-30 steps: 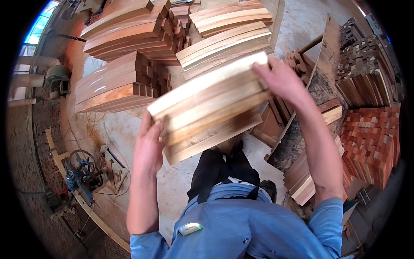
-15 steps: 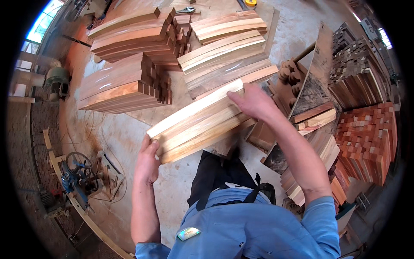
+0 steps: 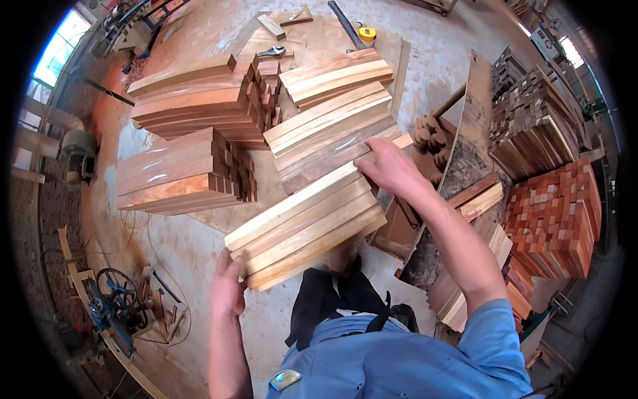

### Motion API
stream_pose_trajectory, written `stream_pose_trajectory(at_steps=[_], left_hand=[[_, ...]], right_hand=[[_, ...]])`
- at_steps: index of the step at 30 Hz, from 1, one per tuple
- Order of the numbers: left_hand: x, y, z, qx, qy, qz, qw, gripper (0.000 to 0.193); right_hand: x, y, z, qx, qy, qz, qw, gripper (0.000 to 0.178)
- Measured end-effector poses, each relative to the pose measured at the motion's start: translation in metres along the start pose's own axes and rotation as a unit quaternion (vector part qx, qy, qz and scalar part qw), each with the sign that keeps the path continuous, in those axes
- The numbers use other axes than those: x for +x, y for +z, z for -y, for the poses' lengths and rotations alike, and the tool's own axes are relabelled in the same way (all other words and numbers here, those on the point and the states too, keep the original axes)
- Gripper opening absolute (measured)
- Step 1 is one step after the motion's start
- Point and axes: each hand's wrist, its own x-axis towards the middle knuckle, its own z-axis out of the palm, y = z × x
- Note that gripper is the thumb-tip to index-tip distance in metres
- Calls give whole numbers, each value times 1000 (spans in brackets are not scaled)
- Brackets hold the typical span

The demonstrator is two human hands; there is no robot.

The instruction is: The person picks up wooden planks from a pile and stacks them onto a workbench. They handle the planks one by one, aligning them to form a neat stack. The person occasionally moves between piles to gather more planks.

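Note:
A bundle of several pale wooden boards [image 3: 306, 226], laid edge to edge, spans the space between my two hands in front of my body. My left hand [image 3: 228, 282] is closed on its left end, thumb on top and the other fingers partly hidden. At the far right end my right hand [image 3: 392, 167] grips the boards, its thumb near the top corner and its fingers out of sight. Just beyond the bundle lies a stack of light and brown boards [image 3: 332, 133], close to my right hand.
Reddish board stacks [image 3: 166, 174] stand at the left on a sheet on the floor. An adjustable wrench [image 3: 271, 51] and a yellow tape measure [image 3: 367, 32] lie at the back. More piled wood [image 3: 555, 219] is at the right; a blue machine with a handwheel [image 3: 114, 292] stands lower left.
The bundle has tipped so more of its boards' upper faces show, and its left end sits lower in view. Both hands keep their hold. The view has shifted, showing more of the far floor.

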Motion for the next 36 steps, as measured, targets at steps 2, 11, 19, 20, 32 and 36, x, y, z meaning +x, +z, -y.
stream_pose_trajectory(at_steps=[2, 11, 19, 20, 32, 36], left_hand=[[7, -8, 26, 293, 243, -92, 920, 73], [89, 96, -46, 489, 413, 151, 753, 56], [116, 93, -57, 493, 332, 264, 760, 42], [118, 93, -56, 506, 338, 258, 750, 42], [27, 118, -97, 624, 563, 110, 531, 49], [-23, 112, -62, 649, 572, 173, 470, 46]], right_hand=[[27, 0, 4, -40, -79, -43, 995, 43], [117, 42, -9, -203, -241, -110, 943, 21], [117, 49, -14, -233, -269, -138, 924, 15], [119, 47, -12, -234, -275, -137, 922, 14], [112, 21, -14, -141, -209, -66, 965, 31], [83, -2, -13, -24, -187, -147, 971, 34]])
